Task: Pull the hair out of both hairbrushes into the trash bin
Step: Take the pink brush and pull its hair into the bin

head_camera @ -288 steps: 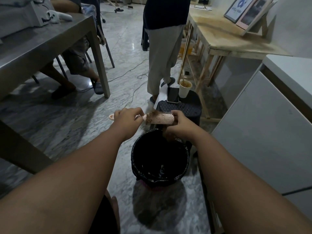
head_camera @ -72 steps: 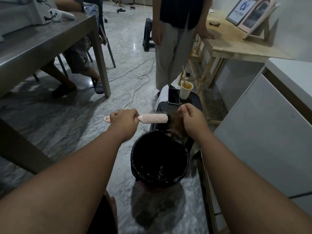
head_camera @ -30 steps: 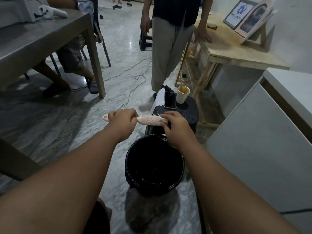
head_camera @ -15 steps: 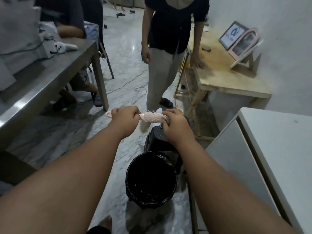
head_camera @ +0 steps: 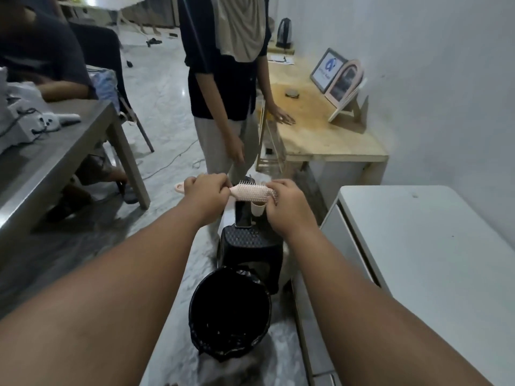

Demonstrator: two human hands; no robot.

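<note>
I have my left hand (head_camera: 207, 195) wrapped round the handle of the pink hairbrush (head_camera: 252, 192) to keep it level and bristles-up. My right hand (head_camera: 287, 207) is curled over the far tip of the head, fingers pinching in among the bristles, though I cannot tell whether any hair is caught between them. The brush is out in front of me, seemingly above the black stool (head_camera: 250, 240) with its phone (head_camera: 243, 215) and paper cup (head_camera: 257, 208), so I judge loosened hair must be carried back to the lined trash bin (head_camera: 193, 316) nearer my feet.
</note>
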